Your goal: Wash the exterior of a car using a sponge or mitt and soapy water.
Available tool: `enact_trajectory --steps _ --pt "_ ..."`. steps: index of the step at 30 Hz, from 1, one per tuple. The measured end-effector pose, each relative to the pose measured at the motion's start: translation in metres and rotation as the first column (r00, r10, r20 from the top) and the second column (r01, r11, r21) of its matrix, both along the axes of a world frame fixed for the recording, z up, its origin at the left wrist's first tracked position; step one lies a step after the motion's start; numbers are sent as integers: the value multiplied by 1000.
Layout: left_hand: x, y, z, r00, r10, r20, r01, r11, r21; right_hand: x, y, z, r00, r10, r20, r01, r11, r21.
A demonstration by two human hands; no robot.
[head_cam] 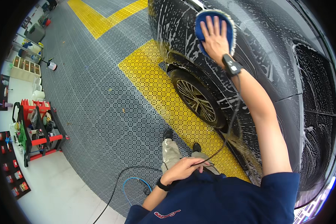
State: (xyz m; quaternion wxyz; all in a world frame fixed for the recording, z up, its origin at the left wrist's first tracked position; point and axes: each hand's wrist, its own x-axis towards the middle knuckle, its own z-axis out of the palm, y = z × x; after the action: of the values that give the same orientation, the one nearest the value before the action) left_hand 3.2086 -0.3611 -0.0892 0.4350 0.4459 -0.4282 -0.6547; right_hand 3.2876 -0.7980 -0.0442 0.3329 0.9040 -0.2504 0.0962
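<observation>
My right hand lies flat with its fingers spread on a blue wash pad with a pale fringed edge. The pad rests against the foam-streaked side of a black car, above the wheel. A band with a small device sits on that wrist, and a dark cable runs down from it. My left hand is in front of my waist, with the cable held at its fingers. Foam and water drops cover the bodywork and the side window.
Grey and yellow perforated floor tiles lie beside the car. On the left stand a red and black rack cart and a drawer box, with a spray bottle nearby. A black hose and a blue hose curve across the floor behind my left arm.
</observation>
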Motion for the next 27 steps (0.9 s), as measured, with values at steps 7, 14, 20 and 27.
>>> enact_trajectory --steps 7,14,20,27 --pt "58 4 -5 994 54 -90 -53 999 12 -102 50 -118 796 202 -571 -142 979 149" --pt "81 -37 3 981 -178 -79 178 984 -10 -181 56 40 996 -76 41 66 979 194" --pt "70 -61 10 925 -372 -82 366 927 -81 -323 94 54 980 -189 68 170 961 220" --pt "43 -79 13 799 -601 -28 601 799 -31 -424 189 -15 911 -399 106 345 876 337"
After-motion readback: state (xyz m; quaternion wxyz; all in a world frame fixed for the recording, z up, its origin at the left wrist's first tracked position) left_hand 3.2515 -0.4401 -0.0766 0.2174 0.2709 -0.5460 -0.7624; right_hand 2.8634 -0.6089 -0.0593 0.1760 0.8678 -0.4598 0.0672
